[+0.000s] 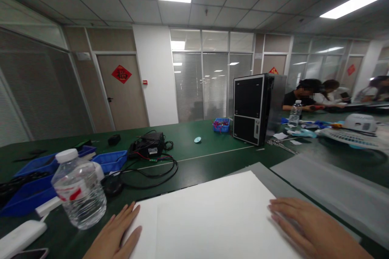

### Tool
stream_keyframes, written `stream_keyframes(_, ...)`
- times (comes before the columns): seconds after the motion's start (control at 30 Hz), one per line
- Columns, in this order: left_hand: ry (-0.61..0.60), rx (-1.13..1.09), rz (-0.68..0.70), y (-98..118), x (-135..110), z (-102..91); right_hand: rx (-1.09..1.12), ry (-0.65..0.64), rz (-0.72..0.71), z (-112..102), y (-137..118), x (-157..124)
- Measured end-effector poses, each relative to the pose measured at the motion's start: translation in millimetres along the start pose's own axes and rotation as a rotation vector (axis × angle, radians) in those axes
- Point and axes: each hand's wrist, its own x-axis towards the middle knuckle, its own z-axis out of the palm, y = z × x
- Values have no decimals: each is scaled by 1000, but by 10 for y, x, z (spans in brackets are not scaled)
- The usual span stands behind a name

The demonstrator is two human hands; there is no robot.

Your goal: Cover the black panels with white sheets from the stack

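A large white sheet (206,218), perhaps paper or thin board, lies flat before me on the green table (194,174). My left hand (117,232) rests on its left edge, fingers stretched out and the thumb apart from them. Across from it, my right hand (304,220) touches the right edge with its fingers extended and nothing in its grasp. Just left of my left hand stands a clear water bottle (80,194) with a white cap. Under the sheet's right side, a grey mat (258,172) shows in part.
A black computer tower (258,109) stands beyond the sheet. At left are blue trays (111,162), a black device (148,144) with looping cables, and a white power strip (22,236). A small blue basket (221,125) sits at the back. Several people sit at far right.
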Motion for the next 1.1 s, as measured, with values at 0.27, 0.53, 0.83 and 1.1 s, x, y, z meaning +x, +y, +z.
stream_keyframes(0.27, 15, -21, -32, 22, -25, 18, 27, -73, -110, -112, -103, -4)
stream_keyframes(0.53, 27, 2, -13, 40, -9, 21, 135, -138, -386, -270, -308, -34)
stream_keyframes(0.83, 43, -4, 26, -65, -22, 69, 225, -143, -370, -264, -256, -16)
stream_keyframes(1.1, -30, -9, -45, 130, 3, -50, 305, -160, -341, -95, -150, -11)
